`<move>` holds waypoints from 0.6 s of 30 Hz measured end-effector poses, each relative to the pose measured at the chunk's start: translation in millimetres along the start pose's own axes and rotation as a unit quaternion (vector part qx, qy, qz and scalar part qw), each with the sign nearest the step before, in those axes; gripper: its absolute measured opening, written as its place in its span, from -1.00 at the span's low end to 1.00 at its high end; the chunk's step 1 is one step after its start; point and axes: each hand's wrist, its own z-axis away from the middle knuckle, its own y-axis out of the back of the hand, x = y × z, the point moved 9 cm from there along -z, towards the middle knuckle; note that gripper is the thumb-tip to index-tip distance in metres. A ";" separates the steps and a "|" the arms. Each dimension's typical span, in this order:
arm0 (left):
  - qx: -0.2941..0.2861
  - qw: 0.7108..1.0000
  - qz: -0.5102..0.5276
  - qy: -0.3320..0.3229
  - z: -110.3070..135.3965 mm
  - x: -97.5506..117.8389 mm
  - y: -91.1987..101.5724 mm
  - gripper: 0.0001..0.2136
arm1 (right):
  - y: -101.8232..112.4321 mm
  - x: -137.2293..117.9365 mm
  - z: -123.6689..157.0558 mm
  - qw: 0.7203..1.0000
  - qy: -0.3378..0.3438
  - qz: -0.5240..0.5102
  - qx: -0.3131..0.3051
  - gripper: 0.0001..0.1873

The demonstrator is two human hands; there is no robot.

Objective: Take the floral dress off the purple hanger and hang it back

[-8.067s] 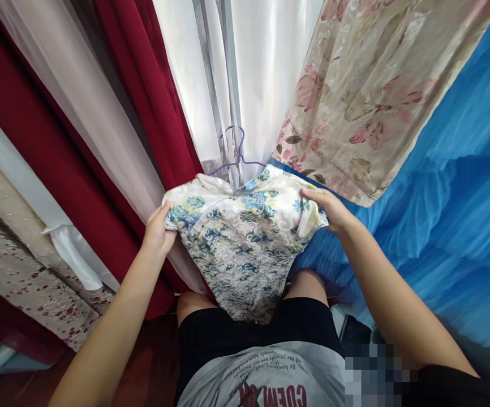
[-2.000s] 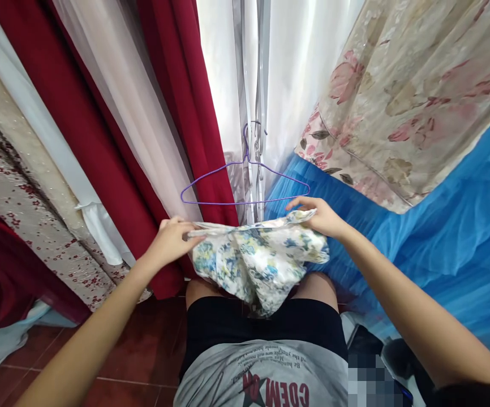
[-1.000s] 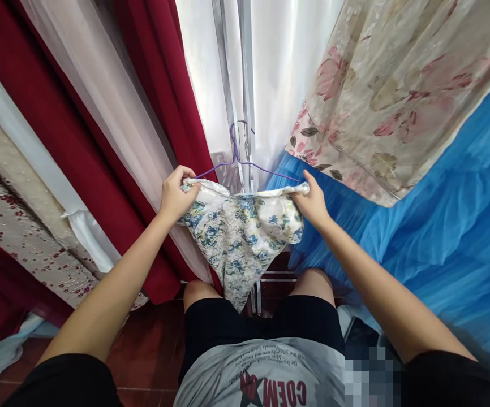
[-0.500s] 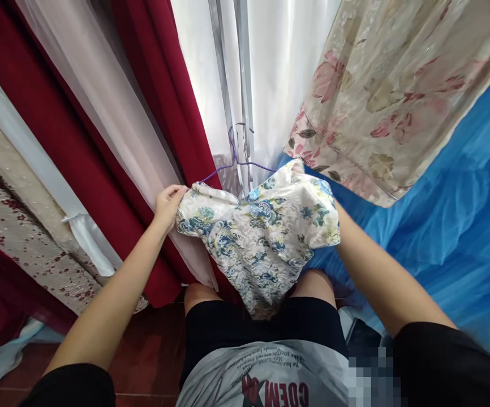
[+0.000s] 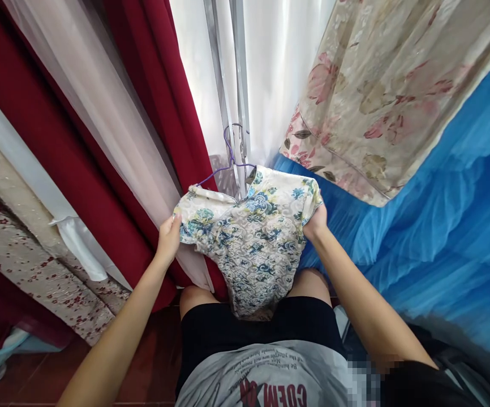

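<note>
A short-sleeved floral blouse [image 5: 257, 237], cream with blue and green flowers, hangs in front of my lap. Inside its shoulders is a thin purple wire hanger [image 5: 231, 161], whose hook stands above the neckline. My left hand [image 5: 170, 234] grips the edge of the sleeve on the left, thumb on top. On the other side my right hand [image 5: 316, 221] is closed on the opposite sleeve, its fingers partly hidden by the cloth. The blouse is spread between both hands, and its lower end lies by my thighs.
Dark red curtains [image 5: 160, 85] and pale sheer cloth hang at the left. White fabric [image 5: 279, 73] with grey ribbons [image 5: 239, 68] hangs behind the hanger. A beige floral cloth [image 5: 368, 107] and blue tulle [image 5: 440, 237] fill the right. Reddish floor tiles [image 5: 143, 350] show below.
My right hand has come out from behind the blouse's shoulder and now holds the sleeve edge. The right shoulder has settled over the hanger, and my left hand has slid lower on its sleeve.
</note>
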 end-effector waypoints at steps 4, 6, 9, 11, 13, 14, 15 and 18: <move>0.046 0.991 0.124 0.026 17.8 19.7 -1.6 -0.50 | 15.3 -30.6 3.6 0.993 0.038 -0.053 0.095 -0.41; 0.063 0.983 0.166 0.039 21.4 33.5 -2.1 -0.52 | 5.2 -54.6 -7.0 0.990 0.073 -0.053 0.107 -0.45; 0.049 0.983 0.168 0.050 26.3 50.9 -1.8 -0.57 | -22.0 -79.0 -37.3 0.993 0.071 -0.053 0.081 -0.43; 0.016 0.988 0.146 0.046 29.0 58.1 -0.6 -0.55 | -38.3 -88.4 -55.2 0.995 0.065 -0.045 0.059 -0.41; -0.013 0.994 0.109 0.029 29.1 62.0 4.1 -0.48 | -52.6 -96.1 -62.0 0.996 0.076 -0.031 0.031 -0.38; -0.028 0.996 0.083 0.014 27.9 63.8 7.2 -0.43 | -59.5 -99.6 -59.9 0.996 0.086 -0.023 0.014 -0.37; -0.042 0.998 0.052 -0.006 26.3 65.6 10.0 -0.36 | -66.3 -103.0 -53.9 0.995 0.095 -0.010 -0.003 -0.36; -0.107 0.990 -0.063 -0.061 25.7 66.2 7.4 -0.16 | -88.6 -114.0 -14.7 0.989 0.120 0.065 -0.059 -0.35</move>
